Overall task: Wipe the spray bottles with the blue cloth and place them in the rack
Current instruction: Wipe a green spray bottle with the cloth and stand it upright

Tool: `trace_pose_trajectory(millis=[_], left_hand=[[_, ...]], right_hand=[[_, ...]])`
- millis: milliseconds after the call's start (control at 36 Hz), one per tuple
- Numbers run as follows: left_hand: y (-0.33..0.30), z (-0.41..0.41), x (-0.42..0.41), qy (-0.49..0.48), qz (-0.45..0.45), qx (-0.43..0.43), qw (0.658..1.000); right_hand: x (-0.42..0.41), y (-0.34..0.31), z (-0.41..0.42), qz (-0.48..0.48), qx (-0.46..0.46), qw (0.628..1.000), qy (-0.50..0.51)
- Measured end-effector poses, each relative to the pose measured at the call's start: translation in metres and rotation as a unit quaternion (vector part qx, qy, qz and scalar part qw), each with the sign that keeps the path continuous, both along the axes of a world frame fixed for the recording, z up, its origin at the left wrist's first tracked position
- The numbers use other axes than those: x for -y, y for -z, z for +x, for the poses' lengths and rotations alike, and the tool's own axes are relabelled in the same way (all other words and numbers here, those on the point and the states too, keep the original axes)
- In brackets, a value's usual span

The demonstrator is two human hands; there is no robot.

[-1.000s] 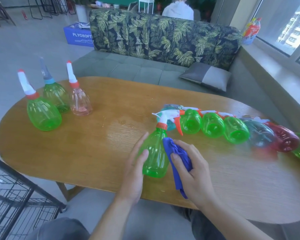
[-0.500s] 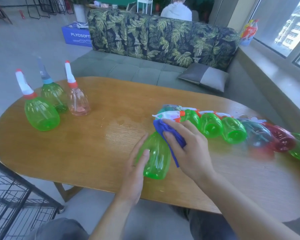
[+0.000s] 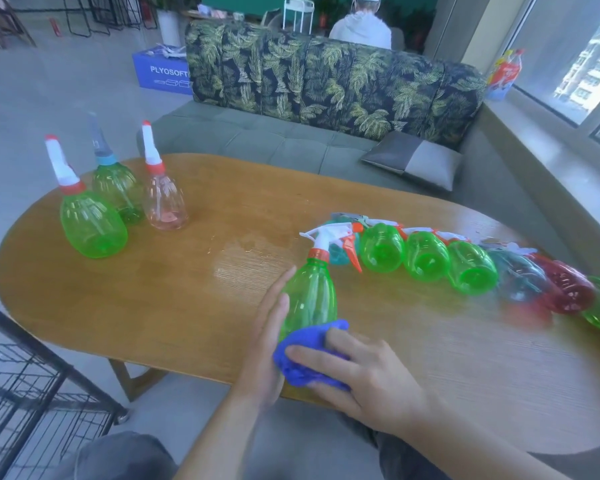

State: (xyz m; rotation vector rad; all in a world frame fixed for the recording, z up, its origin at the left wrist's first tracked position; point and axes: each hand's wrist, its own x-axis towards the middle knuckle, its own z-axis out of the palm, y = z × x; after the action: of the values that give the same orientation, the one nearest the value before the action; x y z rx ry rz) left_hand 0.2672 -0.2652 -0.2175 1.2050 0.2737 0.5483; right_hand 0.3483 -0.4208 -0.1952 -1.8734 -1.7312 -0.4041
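A green spray bottle (image 3: pixel 310 292) with a white trigger head lies on the wooden table (image 3: pixel 174 292), nozzle pointing away from me. My left hand (image 3: pixel 269 344) rests flat against its left side with straight fingers. My right hand (image 3: pixel 357 372) presses the bunched blue cloth (image 3: pixel 305 355) onto the bottle's near end, which the cloth hides. A row of several lying bottles, green (image 3: pixel 383 249), teal and red (image 3: pixel 568 289), runs to the right. Three upright bottles (image 3: pixel 90 223) stand at the far left. The black wire rack (image 3: pixel 25 386) sits on the floor at lower left.
A leaf-patterned sofa (image 3: pixel 326 81) with a grey cushion (image 3: pixel 413 159) stands behind the table. A seated person (image 3: pixel 359 27) is beyond it. A window ledge runs along the right. A wet patch (image 3: pixel 250 254) shines mid-table. A blue box (image 3: pixel 161 72) sits on the floor.
My right hand has slid the blue cloth from the bottle's neck down to its near end. The left hand stays against the bottle's side.
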Motion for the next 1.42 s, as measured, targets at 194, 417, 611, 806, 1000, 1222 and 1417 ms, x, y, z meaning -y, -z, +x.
trace_pose_trajectory(millis=[194, 417, 611, 806, 1000, 1222, 1417], left_hand=[[-0.004, -0.001, 0.004, 0.018, -0.010, 0.005, 1.000], [-0.003, 0.003, 0.003, 0.007, 0.015, -0.003, 1.000], [0.001, 0.002, 0.000, -0.007, -0.021, -0.007, 1.000], [-0.003, 0.001, 0.001, -0.007, -0.015, -0.010, 1.000], [-0.003, 0.003, 0.003, 0.009, 0.015, -0.012, 1.000], [-0.002, 0.006, 0.004, -0.004, -0.001, -0.001, 1.000], [0.000, 0.004, 0.000, -0.008, -0.016, -0.019, 1.000]], right_hand=[[-0.012, -0.034, 0.011, 0.135, -0.146, 0.970, 0.139], [-0.046, -0.033, 0.015, 0.089, -0.233, 0.937, 0.245], [-0.026, -0.015, -0.001, 0.076, -0.232, 0.960, 0.139], [-0.001, -0.007, -0.006, 0.001, -0.061, 0.998, 0.015], [-0.029, -0.049, 0.023, 0.117, -0.174, 0.957, 0.202], [-0.043, -0.029, 0.020, 0.056, -0.221, 0.946, 0.232], [-0.018, -0.005, -0.003, 0.062, -0.152, 0.979, 0.117]])
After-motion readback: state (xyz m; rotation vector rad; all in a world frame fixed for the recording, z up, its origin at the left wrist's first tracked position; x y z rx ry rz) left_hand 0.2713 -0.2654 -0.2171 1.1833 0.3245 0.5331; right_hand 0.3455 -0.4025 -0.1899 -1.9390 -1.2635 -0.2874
